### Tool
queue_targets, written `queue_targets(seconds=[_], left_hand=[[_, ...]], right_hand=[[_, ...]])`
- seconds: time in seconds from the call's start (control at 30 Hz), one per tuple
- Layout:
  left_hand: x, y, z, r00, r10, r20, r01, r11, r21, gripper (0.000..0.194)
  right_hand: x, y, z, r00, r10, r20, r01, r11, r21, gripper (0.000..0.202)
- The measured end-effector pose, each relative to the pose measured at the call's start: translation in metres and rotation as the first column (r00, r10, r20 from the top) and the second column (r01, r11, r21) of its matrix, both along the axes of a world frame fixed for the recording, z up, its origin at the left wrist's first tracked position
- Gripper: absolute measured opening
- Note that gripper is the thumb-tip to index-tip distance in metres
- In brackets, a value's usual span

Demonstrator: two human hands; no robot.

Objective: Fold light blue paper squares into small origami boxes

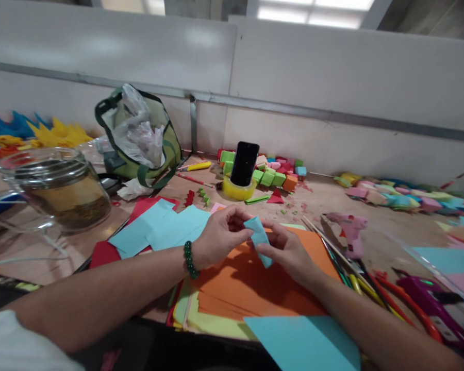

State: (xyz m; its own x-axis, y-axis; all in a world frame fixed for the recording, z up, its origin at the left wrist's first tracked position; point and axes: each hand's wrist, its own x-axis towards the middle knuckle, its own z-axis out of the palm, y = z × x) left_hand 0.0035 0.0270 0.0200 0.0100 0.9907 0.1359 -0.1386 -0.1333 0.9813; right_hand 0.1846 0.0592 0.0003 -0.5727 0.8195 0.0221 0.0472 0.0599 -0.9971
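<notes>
Yellow paper shapes (60, 135) lie at the far left of the tabletop (320, 198), behind a glass jar (62, 201). Next comes a green bag (172, 144), tipped open with clear plastic inside. Blue sheets (178, 226) lie spread over red paper (104, 253), just left of the hands. The left hand (226, 232), a green bracelet (188, 257) at its wrist, pinches the upper end of a folded blue paper (258, 236). Beyond it, a phone (245, 164) leans upright at a yellow tape roll (237, 190), with paper cubes (268, 178) behind. The folded paper is between the two hands, above a stack of orange sheets (235, 288). The right hand (288, 252) grips its lower part between thumb and fingers. Below this hand's wrist, a blue sheet (305, 342) overlaps the stack's near edge. Further right are a pink glue gun (353, 234) and red handles (413, 301).
</notes>
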Motion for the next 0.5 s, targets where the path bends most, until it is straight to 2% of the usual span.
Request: queue_targets(seconds=[0.13, 0.3, 0.5], left_hand=[[0.0044, -0.0047, 0.0005, 0.995, -0.025, 0.093, 0.032, 0.996, -0.079, 0.024], [0.0040, -0.0059, -0.0008, 0.982, -0.047, 0.181, 0.073, 0.987, -0.142, 0.022], [0.0042, -0.0086, 0.0019, 0.982, -0.042, 0.186, 0.069, 0.988, -0.140, 0.019]], right_hand=[[-0.0008, -0.0048, 0.0011, 0.990, -0.010, 0.144, 0.004, 0.999, 0.042, 0.026], [-0.0014, -0.0054, 0.0029, 0.988, -0.044, 0.147, 0.036, 0.998, 0.057, 0.025], [-0.0016, -0.0063, 0.0021, 0.984, -0.048, 0.169, 0.028, 0.993, 0.117, 0.022]])
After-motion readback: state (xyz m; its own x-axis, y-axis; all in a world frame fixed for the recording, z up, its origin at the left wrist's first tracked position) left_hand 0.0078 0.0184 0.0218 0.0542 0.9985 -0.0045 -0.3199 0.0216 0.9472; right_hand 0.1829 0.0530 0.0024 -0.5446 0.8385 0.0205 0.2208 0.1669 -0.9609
